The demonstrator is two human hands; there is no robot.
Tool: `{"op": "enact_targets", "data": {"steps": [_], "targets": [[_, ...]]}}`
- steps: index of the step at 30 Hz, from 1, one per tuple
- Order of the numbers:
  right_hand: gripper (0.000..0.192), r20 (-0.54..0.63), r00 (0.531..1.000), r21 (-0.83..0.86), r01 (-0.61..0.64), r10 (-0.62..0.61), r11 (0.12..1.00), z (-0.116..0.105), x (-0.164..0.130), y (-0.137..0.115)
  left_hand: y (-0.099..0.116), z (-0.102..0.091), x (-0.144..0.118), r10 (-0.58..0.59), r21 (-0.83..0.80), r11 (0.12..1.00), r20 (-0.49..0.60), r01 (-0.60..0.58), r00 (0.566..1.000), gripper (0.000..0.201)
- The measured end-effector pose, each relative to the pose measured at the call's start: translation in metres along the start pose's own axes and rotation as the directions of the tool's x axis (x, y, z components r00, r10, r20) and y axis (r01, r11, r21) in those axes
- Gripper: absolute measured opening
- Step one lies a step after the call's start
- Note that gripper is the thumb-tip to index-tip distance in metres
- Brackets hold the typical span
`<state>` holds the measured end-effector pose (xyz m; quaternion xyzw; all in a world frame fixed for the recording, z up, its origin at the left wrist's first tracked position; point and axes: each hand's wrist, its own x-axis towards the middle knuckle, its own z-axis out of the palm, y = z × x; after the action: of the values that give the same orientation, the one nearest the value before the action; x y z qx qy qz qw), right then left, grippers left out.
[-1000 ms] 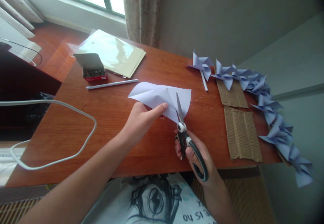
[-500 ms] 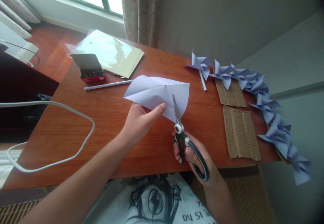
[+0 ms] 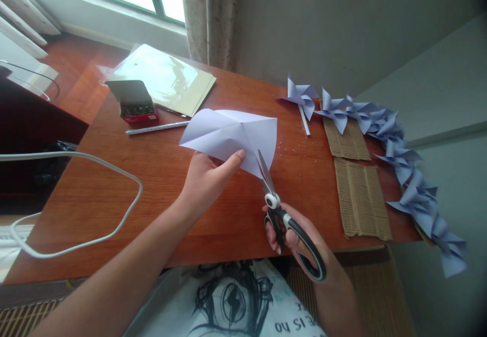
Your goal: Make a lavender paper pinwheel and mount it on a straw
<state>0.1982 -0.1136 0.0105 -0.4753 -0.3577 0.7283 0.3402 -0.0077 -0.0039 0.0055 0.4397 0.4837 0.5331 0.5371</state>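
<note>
Head view — scissors (image 3: 272, 200) at edge of paper (image 3: 224, 130) — cardboard (image 3: 362, 201) well apart.

Ahead of your left hand (image 3: 205, 177) is the sheet (image 3: 230, 134), above the table (image 3: 304, 179); ahead of your right hand (image 3: 308, 225), the scissors (image 3: 271, 200) reach its near edge. Beyond your left hand, leftward, lie the rod (image 3: 155, 128), the box (image 3: 140, 119) and—behind that—the folders (image 3: 167, 80). A cable (image 3: 141, 187) loops left of your left hand. Right of your right hand lie two cardboard pieces (image 3: 363, 200), with pinwheels (image 3: 400, 160) beyond and rightward.
</note>
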Motion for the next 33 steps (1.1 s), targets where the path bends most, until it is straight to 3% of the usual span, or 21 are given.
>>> {"op": "enact_targets", "data": {"steps": [7, 13, 18, 22, 27, 33], "targets": [[0.059, 0.027, 0.999, -0.008, -0.047, 0.047, 0.999, -0.014, -0.008, -0.005, -0.002, -0.002, 0.002, 0.004, 0.006, 1.0, -0.069, -0.004, 0.998, 0.022], [0.061, -0.016, 0.993, -0.058, -0.119, 0.119, 0.991, -0.03, -0.019, -0.011, 0.004, 0.0, 0.0, 0.034, 0.119, 0.993, -0.098, -0.022, 0.995, 0.021], [0.064, 0.021, 0.993, -0.118, -0.109, 0.112, 0.987, -0.044, -0.027, -0.014, 0.006, 0.003, -0.002, 0.085, 0.198, 0.978, -0.091, -0.066, 0.992, 0.016], [0.065, -0.054, 0.993, -0.104, -0.106, 0.101, 0.989, -0.04, -0.028, -0.019, 0.001, 0.004, -0.003, 0.149, 0.236, 0.963, -0.071, -0.128, 0.986, 0.016], [0.068, -0.02, 0.991, -0.139, -0.137, 0.136, 0.981, -0.035, -0.028, -0.023, -0.007, 0.003, -0.004, 0.233, 0.303, 0.93, -0.054, -0.206, 0.971, 0.018], [0.065, -0.063, 0.993, -0.141, -0.108, 0.1, 0.984, -0.039, -0.029, -0.022, -0.006, 0.003, -0.005, 0.184, 0.305, 0.936, -0.004, -0.174, 0.983, 0.02]]}}
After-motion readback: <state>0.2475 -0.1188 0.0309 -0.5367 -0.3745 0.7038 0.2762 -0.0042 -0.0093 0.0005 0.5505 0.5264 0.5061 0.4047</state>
